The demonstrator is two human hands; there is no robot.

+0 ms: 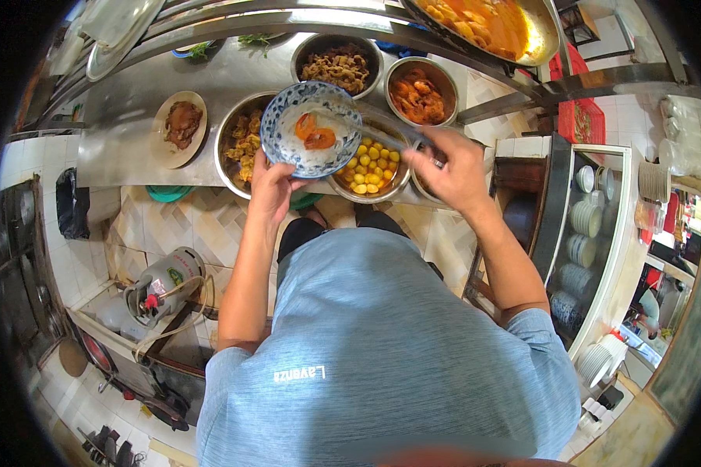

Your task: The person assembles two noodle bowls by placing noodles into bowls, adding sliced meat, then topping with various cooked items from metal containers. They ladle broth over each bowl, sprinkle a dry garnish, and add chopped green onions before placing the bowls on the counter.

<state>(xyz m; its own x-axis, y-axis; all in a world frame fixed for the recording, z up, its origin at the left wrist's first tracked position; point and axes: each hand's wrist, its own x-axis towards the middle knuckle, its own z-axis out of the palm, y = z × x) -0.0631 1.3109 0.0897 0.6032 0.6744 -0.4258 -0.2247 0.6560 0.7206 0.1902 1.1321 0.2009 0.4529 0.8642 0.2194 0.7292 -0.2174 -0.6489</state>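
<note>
My left hand [273, 188] grips the near edge of a blue-and-white patterned bowl [270, 128], fingers underneath and thumb at the rim. Inside lie orange shrimp-like pieces [318, 138] on something white. Metal tongs [391, 135], smeared by motion, stretch from my closed right hand [458, 170] toward the bowl's right side; their tips are blurred. Just beneath the bowl's right edge is a steel pot [405, 179] of yellow quail eggs [372, 167]. Another steel pot [220, 152], with yellow-brown chunks, is partly covered by the bowl on the left.
Farther back stand a pot [295, 62] of brown meat and a pot [453, 84] of reddish shrimp. A plate [199, 148] with browned meat sits left on the steel counter [121, 124]. Overhead, a rack [288, 17] carries a pan [549, 50] of orange stew.
</note>
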